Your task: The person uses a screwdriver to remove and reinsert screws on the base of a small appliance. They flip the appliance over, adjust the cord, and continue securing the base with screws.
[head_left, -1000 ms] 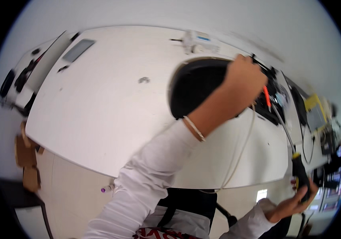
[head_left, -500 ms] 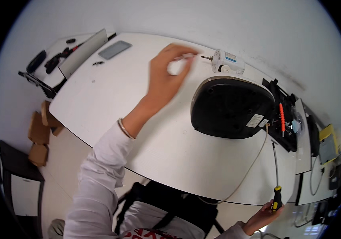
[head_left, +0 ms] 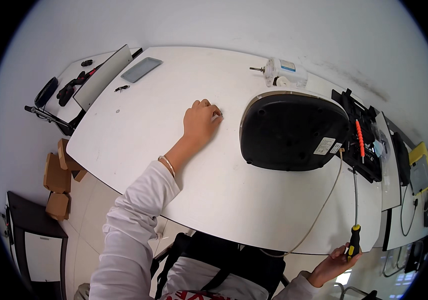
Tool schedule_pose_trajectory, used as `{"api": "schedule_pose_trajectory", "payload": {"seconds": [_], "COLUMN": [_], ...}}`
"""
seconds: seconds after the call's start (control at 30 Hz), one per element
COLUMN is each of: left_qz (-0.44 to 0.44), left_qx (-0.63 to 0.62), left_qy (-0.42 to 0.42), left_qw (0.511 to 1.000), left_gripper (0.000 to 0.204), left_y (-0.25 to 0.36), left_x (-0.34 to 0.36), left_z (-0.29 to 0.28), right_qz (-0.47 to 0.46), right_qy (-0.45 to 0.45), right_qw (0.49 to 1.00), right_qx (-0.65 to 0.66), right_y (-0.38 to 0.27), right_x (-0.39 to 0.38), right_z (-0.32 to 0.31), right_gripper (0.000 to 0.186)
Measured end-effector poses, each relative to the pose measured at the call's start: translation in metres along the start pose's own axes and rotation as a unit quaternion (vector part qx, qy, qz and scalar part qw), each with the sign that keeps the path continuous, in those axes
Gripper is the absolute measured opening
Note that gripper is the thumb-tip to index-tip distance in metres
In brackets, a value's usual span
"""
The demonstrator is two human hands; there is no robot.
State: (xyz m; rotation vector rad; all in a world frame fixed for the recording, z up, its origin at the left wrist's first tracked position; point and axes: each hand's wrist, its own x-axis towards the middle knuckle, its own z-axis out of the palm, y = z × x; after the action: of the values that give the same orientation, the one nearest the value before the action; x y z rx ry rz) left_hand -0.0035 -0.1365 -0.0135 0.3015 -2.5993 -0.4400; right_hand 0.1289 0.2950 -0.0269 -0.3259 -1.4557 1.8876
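**Pinching a tiny part against the table**

Pressing my left hand (head_left: 201,122) down on the white table (head_left: 149,125), I have the fingertips bunched together around something very small and pale, a screw perhaps, though it is too tiny to tell. It sits right at my fingertips, just left of the black appliance base (head_left: 294,130), and I judge I keep it low on the tabletop so it cannot roll off.

The base lies upturned, its flat underside with little feet and a label facing me, which suits work on its bottom. Its thin cord (head_left: 324,205) trails down toward the near table edge.

My right hand (head_left: 331,265) hangs off that near edge, fingers wrapped round the black-and-yellow handle of a long screwdriver (head_left: 355,210), shaft pointing up toward the base. It looks parked there, ready but out of the way.

Beyond the base rests a white motor unit (head_left: 284,72) with a small shaft, and to the right a black tray (head_left: 366,140) carries an orange-handled tool (head_left: 359,135). Far left, a grey dish (head_left: 141,69) sits near the corner.
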Motion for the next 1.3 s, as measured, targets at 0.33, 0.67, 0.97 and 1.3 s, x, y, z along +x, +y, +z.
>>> {"api": "schedule_pose_trajectory", "payload": {"seconds": [0.33,0.67,0.97,1.3], "left_qz": [0.074,0.048,0.11,0.079], "left_qx": [-0.039,-0.152,-0.565,-0.628], "left_qy": [0.092,0.076,-0.024,-0.255], "left_qw": [0.992,0.984,0.817,0.731], "left_gripper": [0.004,0.006,0.011,0.011], "left_y": [-0.001,0.009,0.134,0.199], "left_x": [0.001,-0.01,-0.076,-0.092], "left_z": [0.009,-0.038,-0.055,-0.025], "right_qz": [-0.011,0.017,0.095,0.063], "right_qy": [0.056,-0.059,-0.027,-0.042], "right_qw": [0.998,0.996,0.968,0.955], "right_qx": [0.022,0.068,0.231,0.286], "right_y": [0.0,-0.005,0.002,-0.001], "right_x": [0.001,-0.01,-0.006,0.003], "right_z": [-0.004,-0.01,-0.031,-0.043], "right_gripper": [0.039,0.067,0.056,0.05]}}
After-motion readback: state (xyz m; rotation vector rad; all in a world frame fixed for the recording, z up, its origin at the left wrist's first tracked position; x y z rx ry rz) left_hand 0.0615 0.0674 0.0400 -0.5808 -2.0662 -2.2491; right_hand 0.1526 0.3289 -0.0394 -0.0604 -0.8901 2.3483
